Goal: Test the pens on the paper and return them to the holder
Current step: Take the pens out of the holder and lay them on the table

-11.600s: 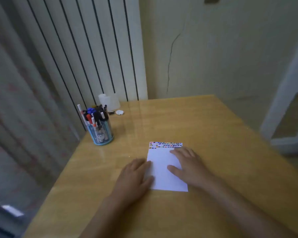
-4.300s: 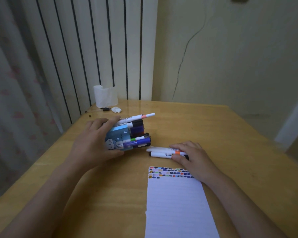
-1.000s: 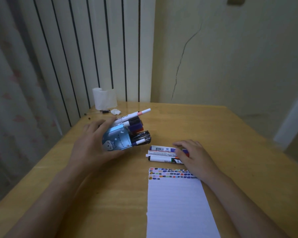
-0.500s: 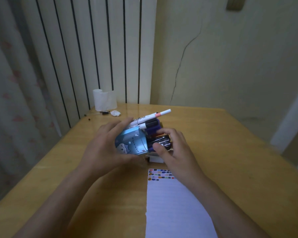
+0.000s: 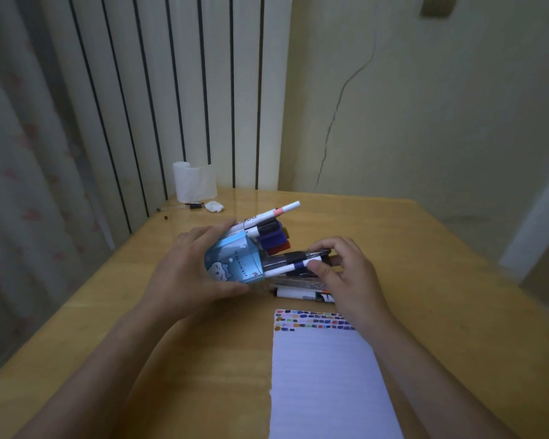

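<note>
Pale curtain fabric [image 5: 23, 185] with faint pink marks fills the far left, too blurred for me to read its pattern. Beside it run white vertical panels [image 5: 178, 90] with dark gaps. On the wooden table's [image 5: 441, 280] back corner stands a white translucent roll [image 5: 194, 182]; near it lie a small dark item [image 5: 194, 205] and a white crumpled scrap [image 5: 214, 206], both too small to identify.

My left hand [image 5: 187, 274] wraps around the blue pen holder [image 5: 233, 264], which is tipped over with its mouth toward the right; my palm hides its base. Pens [image 5: 268, 231] stick out of the mouth, the topmost white with a pink band; the ones behind are bunched and hard to tell apart.

My right hand [image 5: 346, 274] pinches the dark pens [image 5: 293, 263] at the lower part of the opening between thumb and fingers. Just under it two markers [image 5: 301, 291] lie on the table, their right ends covered by that hand.

Nearest me is the white lined paper [image 5: 327, 375], colour swatches along its top edge, its lower end cut off by the frame and its right corner under my wrist.
</note>
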`<state>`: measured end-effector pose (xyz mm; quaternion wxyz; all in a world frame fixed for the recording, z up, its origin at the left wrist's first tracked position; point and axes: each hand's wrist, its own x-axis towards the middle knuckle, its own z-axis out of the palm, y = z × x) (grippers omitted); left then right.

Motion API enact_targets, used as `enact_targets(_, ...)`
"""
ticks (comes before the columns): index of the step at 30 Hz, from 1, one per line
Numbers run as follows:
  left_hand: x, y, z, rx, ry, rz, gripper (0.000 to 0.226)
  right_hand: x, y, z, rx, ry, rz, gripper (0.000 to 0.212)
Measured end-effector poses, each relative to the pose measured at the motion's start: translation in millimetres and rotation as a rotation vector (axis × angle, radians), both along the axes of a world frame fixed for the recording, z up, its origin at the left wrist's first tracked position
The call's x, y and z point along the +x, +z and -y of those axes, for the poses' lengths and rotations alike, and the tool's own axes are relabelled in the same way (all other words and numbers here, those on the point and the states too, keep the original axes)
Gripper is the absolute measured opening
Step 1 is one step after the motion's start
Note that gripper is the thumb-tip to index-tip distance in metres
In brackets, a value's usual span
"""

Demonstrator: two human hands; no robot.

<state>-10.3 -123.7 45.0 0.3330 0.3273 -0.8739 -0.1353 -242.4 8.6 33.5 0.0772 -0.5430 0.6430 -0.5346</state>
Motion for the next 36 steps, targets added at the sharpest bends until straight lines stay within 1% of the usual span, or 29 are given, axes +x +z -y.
enact_targets(2,-1,0,1,0.002,0.001,0.006,0.107,-1,-1,0,0.007,0.011,0.033,0.018)
enact_targets(5,-1,0,0,0.0,0.001,0.014,0.107,4,-3,2,0.045,0.033,0.058,0.01)
enact_targets(7,-1,0,0,-0.001,0.004,0.014,0.107,6,-3,4,0.076,0.03,0.064,0.01)
enact_targets(10,0,-1,1,-0.004,0.007,0.012,0.108,6,-6,5,0.091,0.017,0.023,0.021)
enact_targets(14,-1,-1,2,-0.007,0.008,0.013,0.109,5,-9,3,0.149,0.065,-0.097,0.052)
enact_targets(19,-1,0,1,-0.017,0.011,0.023,0.109,7,-10,4,0.187,0.063,-0.219,0.051)
enact_targets(21,-1,0,0,-0.022,0.005,0.024,0.109,7,-11,5,0.198,0.045,-0.282,0.057)
enact_targets(24,-2,0,-1,-0.021,0.002,0.031,0.108,8,-10,4,0.198,0.035,-0.313,0.064)
enact_targets(25,-2,0,0,-0.025,0.006,0.032,0.109,9,-9,4,0.194,0.033,-0.313,0.061)
enact_targets(30,-4,-1,-1,-0.032,0.015,0.06,0.11,16,-6,6,0.208,-0.008,-0.272,0.028)
enact_targets(35,-5,1,-2,-0.053,0.005,0.088,0.11,10,-8,8,0.206,0.014,-0.218,0.01)
enact_targets(36,-5,0,-1,-0.051,0.006,0.088,0.11,8,-7,7,0.202,0.019,-0.197,0.01)
